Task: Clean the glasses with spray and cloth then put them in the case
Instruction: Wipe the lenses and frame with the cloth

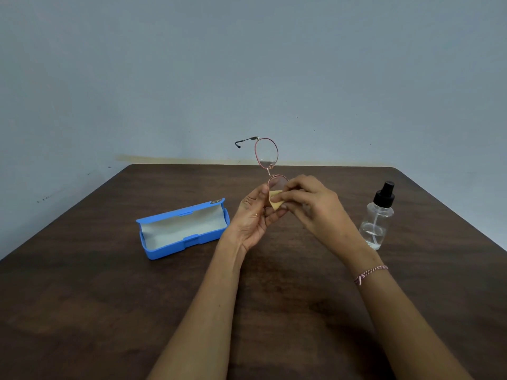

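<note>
Here pink-rimmed glasses [266,157] stand upright, lower lens under yellow cloth [275,202].

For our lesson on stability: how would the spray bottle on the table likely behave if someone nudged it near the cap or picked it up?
The spray bottle stands upright, tall for its base, so a nudge near the cap would probably tip it. Little liquid shows at the bottom, so it is likely light. Its round, clear body looks smooth: possibly slippery, and apt to roll once down.
</note>
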